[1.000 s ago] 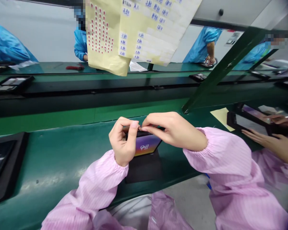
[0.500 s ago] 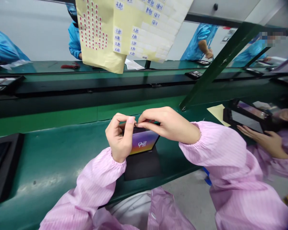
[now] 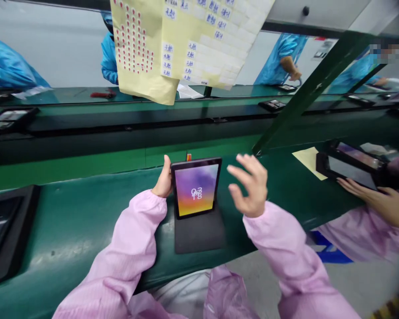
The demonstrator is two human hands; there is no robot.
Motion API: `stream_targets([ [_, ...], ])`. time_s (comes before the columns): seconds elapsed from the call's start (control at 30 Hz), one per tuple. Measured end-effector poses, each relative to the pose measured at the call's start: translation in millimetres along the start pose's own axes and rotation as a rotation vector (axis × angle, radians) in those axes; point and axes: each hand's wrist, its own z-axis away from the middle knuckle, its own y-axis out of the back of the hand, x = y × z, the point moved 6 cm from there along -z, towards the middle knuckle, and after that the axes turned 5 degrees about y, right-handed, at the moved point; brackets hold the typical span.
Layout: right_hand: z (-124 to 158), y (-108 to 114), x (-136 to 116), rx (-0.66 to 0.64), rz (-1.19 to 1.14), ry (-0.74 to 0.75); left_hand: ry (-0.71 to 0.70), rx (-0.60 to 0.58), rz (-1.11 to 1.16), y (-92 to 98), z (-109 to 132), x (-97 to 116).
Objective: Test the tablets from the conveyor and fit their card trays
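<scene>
A tablet (image 3: pixel 197 190) with a lit purple-to-orange screen stands tilted up, its dark cover flap (image 3: pixel 199 235) lying on the green bench in front. My left hand (image 3: pixel 163 180) grips the tablet's left edge, thumb pointing up and the other fingers hidden behind it. To the right of the tablet, my right hand (image 3: pixel 251 186) is in the air with fingers spread, slightly blurred and holding nothing. A small orange-red piece (image 3: pixel 189 157) shows just above the tablet's top edge; I cannot make out what it is.
Another tablet in a black tray (image 3: pixel 26 221) lies at the left. At the right, a co-worker's hand (image 3: pixel 379 197) rests by dark-framed tablets (image 3: pixel 352 170) and a yellow sheet (image 3: pixel 309 161). A slanted green post (image 3: pixel 302 97) and hanging yellow papers (image 3: pixel 193 44) stand ahead.
My hands have parted from their pinch above the tablet's top edge. The left has moved down onto its left side; the right has moved away rightward and opened.
</scene>
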Motion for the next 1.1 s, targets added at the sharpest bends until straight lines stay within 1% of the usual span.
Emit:
stream_targets([
  [0.03, 19, -11, -9, -0.083, 0.054, 0.116, 0.081, 0.012, 0.066, 9.2, -7, -12],
  [0.07, 36, -22, -18, -0.173, 0.087, 0.236, 0.131, 0.036, 0.13, 17.5, -13, -21],
  [0.13, 63, -42, -33, -0.347, 0.094, 0.417, 0.168, 0.082, 0.233, 28.9, -22, -34],
  [0.17, 71, -50, -36, -0.404, 0.076, 0.471, 0.165, 0.098, 0.272, 32.0, -25, -37],
  [0.2, 74, -56, -37, -0.441, 0.051, 0.502, 0.158, 0.103, 0.303, 33.4, -27, -39],
  [0.27, 73, -65, -32, -0.474, 0.007, 0.547, 0.169, 0.079, 0.343, 31.7, -29, -40],
  [0.37, 61, -75, -11, -0.48, 0.029, 0.586, 0.232, 0.022, 0.374, 26.7, -29, -42],
  [0.4, 55, -77, -1, -0.474, 0.063, 0.552, 0.249, 0.009, 0.386, 25.9, -29, -42],
  [0.43, 49, -78, 9, -0.463, 0.101, 0.48, 0.259, -0.003, 0.398, 25.7, -29, -43],
  [0.5, 40, -73, 28, -0.414, 0.156, 0.255, 0.262, -0.017, 0.414, 26.5, -29, -43],
  [0.57, 43, -63, 36, -0.349, 0.149, -0.004, 0.255, -0.017, 0.421, 28.3, -28, -43],
  [0.6, 49, -57, 34, -0.327, 0.119, -0.127, 0.252, -0.012, 0.423, 29.1, -28, -42],
  [0.67, 72, -48, 22, -0.325, 0.037, -0.368, 0.248, 0.0, 0.432, 29.7, -28, -40],
  [0.73, 104, -43, 1, -0.372, -0.05, -0.595, 0.241, 0.012, 0.442, 28.7, -27, -36],
  [0.77, 121, -43, -11, -0.411, -0.095, -0.671, 0.237, 0.019, 0.449, 27.8, -26, -34],
  [0.8, 136, -44, -24, -0.465, -0.131, -0.714, 0.235, 0.027, 0.456, 26.8, -25, -32],
  [0.83, 150, -46, -36, -0.526, -0.158, -0.722, 0.233, 0.034, 0.464, 25.7, -24, -30],
  [0.9, 168, -52, -54, -0.628, -0.18, -0.677, 0.23, 0.043, 0.481, 23.1, -22, -28],
  [0.93, 174, -54, -58, -0.657, -0.176, -0.648, 0.225, 0.044, 0.486, 21.7, -21, -27],
  [1.0, 178, -57, -59, -0.675, -0.162, -0.596, 0.212, 0.031, 0.495, 18.7, -20, -28],
  [1.1, 176, -60, -53, -0.671, -0.147, -0.525, 0.195, -0.006, 0.505, 14.9, -20, -30],
])
